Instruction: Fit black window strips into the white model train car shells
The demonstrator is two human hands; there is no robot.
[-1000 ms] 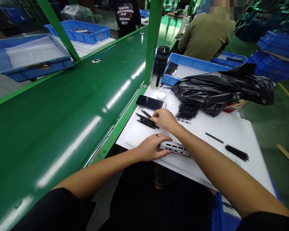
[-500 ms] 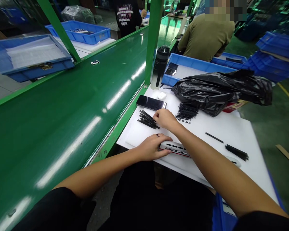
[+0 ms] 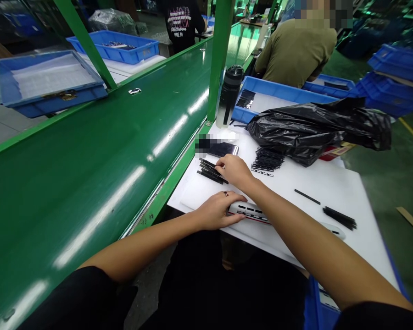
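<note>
My left hand [image 3: 217, 210] is closed around one end of a white toy train [image 3: 251, 211] with black windows and a red stripe. My right forearm crosses over the train and covers its middle; its rounded white nose shows on the far side. My right hand [image 3: 234, 170] is at a small pile of thin black strips [image 3: 209, 173], its thumb and forefinger pinched at their right ends. Whether a strip is between those fingertips is hidden. To the right of that hand lies a heap of black window-frame pieces [image 3: 267, 159].
A phone [image 3: 223, 148] and a bottle [image 3: 229, 96] stand beyond my hands. A black plastic bag [image 3: 306, 128] covers the back right, before a blue crate [image 3: 271, 98]. More black strips [image 3: 339, 217] lie at right. The green conveyor [image 3: 99, 174] runs along the left. A co-worker [image 3: 296, 50] sits ahead.
My right hand has shifted slightly left and up over the strips. My left hand and the train stay in place.
</note>
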